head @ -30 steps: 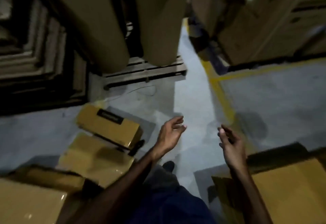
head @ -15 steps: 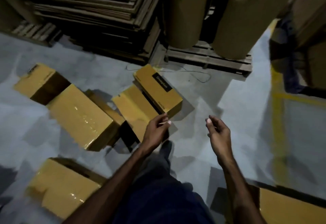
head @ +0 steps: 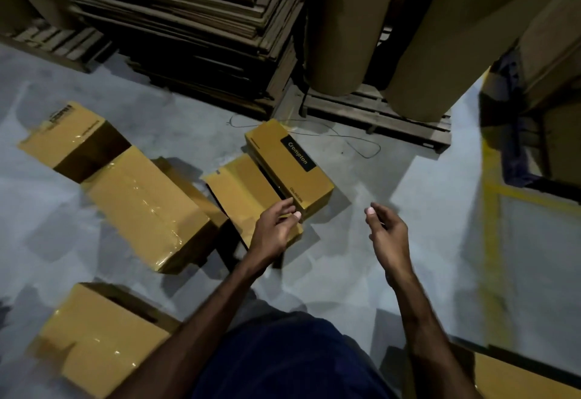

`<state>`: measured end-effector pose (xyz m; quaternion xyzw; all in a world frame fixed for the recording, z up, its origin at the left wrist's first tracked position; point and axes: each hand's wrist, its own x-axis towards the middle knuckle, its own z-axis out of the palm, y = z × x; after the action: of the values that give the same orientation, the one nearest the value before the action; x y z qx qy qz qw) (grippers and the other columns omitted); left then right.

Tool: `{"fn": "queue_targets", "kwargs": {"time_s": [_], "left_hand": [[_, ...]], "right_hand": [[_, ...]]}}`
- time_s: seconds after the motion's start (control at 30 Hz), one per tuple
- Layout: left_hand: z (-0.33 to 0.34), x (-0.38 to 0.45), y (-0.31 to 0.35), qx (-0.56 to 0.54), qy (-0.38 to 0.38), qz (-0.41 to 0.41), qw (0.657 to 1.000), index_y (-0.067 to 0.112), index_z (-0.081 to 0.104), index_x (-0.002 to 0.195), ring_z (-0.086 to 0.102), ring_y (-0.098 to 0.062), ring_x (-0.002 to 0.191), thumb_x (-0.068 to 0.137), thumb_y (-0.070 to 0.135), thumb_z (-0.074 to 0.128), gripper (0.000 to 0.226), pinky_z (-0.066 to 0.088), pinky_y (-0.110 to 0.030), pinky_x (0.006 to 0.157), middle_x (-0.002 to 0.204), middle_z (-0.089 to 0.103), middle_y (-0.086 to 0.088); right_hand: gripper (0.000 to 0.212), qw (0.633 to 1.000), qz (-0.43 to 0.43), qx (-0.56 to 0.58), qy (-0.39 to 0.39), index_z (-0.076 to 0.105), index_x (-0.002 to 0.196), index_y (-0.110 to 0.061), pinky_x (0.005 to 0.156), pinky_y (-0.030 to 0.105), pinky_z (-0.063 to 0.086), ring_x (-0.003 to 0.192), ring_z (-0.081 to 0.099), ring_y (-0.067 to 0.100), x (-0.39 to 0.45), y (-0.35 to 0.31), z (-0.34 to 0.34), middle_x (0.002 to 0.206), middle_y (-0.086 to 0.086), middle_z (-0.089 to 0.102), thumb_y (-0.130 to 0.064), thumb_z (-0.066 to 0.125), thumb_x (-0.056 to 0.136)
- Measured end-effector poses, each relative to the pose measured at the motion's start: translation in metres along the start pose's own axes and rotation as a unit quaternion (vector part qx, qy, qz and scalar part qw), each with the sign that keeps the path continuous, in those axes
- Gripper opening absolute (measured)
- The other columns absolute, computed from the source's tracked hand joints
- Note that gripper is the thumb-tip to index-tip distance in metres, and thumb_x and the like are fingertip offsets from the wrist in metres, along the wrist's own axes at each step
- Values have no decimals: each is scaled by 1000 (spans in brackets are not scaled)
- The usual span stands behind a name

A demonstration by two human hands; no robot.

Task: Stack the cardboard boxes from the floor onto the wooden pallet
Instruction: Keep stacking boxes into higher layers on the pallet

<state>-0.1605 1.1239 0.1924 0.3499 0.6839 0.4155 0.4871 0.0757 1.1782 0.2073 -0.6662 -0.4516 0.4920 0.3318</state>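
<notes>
Now both hands are hanging empty above the floor (head: 361,272), grip released on each: left hand (head: 274,232) half-curled over the near end of the Crompton box (head: 290,167), right hand (head: 388,235) open to its right. That box is lying flat, touching a plain box (head: 243,192) on its left. Other taped boxes (head: 144,206) are lying scattered further left. Likely stiff and light; glossy tape may be slipping, so taking hold at both short ends, palms under edges.

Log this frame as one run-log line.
left hand: open, over Crompton box | right hand: open, empty | boxes on floor
</notes>
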Motion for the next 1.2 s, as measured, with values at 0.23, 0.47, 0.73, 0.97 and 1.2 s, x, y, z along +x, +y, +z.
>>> {"fn": "queue_targets", "kwargs": {"time_s": [0.23,0.47,0.73,0.97,1.2], "left_hand": [[-53,57,-9,-38,22,-16,999,19,58,149,62,-13,124,103,26,67,47,51,-45,109,135,67,2],[-61,114,-11,-51,16,-52,997,18,59,147,61,-14,126,102,24,69,46,48,-33,109,139,66,0],[-23,196,-5,-42,68,-104,991,13,58,148,61,-18,130,102,23,69,48,48,-36,113,141,65,-5],[57,306,-19,-32,131,-200,970,14,53,152,63,-13,115,103,24,68,52,45,-4,74,143,63,-6],[121,436,-98,-11,116,-254,960,24,39,161,48,-26,145,103,42,64,66,45,-45,116,164,43,-4]], "right_hand": [[48,998,-1,-44,-38,60,146,-22,111,53,51,128,63,16,18,-21,71,142,-1,66,-43,64,103],[46,994,22,-78,-69,62,144,-22,110,54,51,127,64,17,58,-30,105,140,-1,67,-43,65,103],[43,984,45,-107,-137,62,142,-17,110,53,51,125,65,17,182,-34,107,135,0,69,-38,63,105],[36,954,54,-185,-229,66,135,-15,109,50,53,122,67,19,355,-19,98,130,3,71,-34,65,104],[42,918,54,-288,-267,74,119,-24,100,51,56,110,72,23,524,70,142,116,1,77,-52,67,88]]}}
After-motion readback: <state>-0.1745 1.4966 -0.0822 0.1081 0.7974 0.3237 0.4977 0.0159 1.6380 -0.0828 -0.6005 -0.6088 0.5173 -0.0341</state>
